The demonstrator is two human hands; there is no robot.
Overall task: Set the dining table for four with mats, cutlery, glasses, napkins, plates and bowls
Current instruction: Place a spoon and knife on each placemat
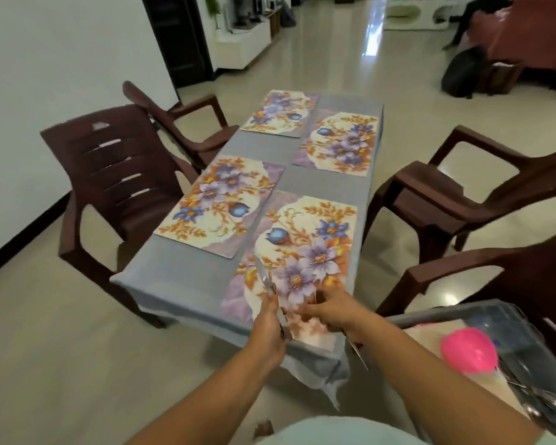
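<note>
Long rectangular table under a grey cloth (161,281) runs from frame centre toward the top. Four brown plastic armchairs (109,175) flank it, two at left, two at right; pale tiled floor between chairs and table edges leaves walking room on both sides. Four floral placemats in purple, blue and orange (219,203) lie flat in two staggered pairs, so the mats look done. No plates, bowls, glasses or napkins on the table yet. A grey crate (527,348) at lower right holds a pink plastic bowl (469,350) and more metal cutlery (540,396), apparently the remaining supply. Left hand (267,332), low centre, grips several pieces of silver cutlery (268,281) upright over the nearest mat's left edge. Right hand (334,311) rests curled on that mat's near edge, with a thin metal piece (360,351) projecting below the wrist; likely held, blur hides how. Cutlery placing seems just begun.
</note>
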